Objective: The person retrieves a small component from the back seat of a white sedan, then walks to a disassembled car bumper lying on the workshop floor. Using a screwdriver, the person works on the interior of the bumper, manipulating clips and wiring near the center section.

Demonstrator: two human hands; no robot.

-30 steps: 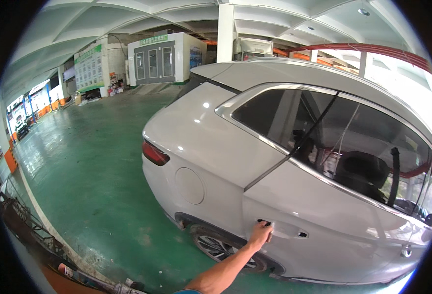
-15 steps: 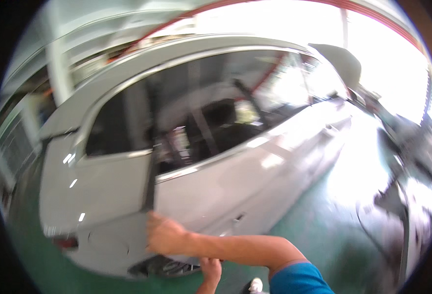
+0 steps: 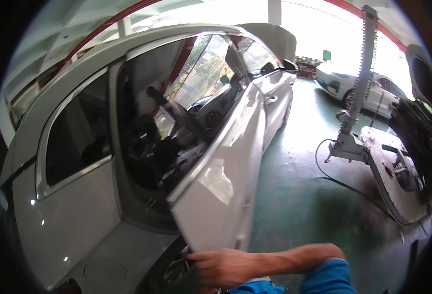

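A white car (image 3: 69,215) fills the left half of the view. Its rear door (image 3: 225,181) stands swung open toward me, and the dark cabin and seats show through the gap. My right hand (image 3: 221,267) comes in from the lower right on a bare forearm with a blue sleeve. Its fingers are curled on the lower rear edge of the open door. The rear wheel (image 3: 176,267) sits just behind the hand. My left hand is out of the picture.
The floor (image 3: 294,206) is green. A grey metal rig with an upright tower (image 3: 358,98) and a low platform (image 3: 397,176) stands at right, and a black cable (image 3: 333,179) trails from it. Another white car (image 3: 362,83) is parked at the back right.
One second ago my hand was on the shut rear door's handle. Now the door has swung open toward me, my hand holds its lower edge, and the view has turned toward the car's front.
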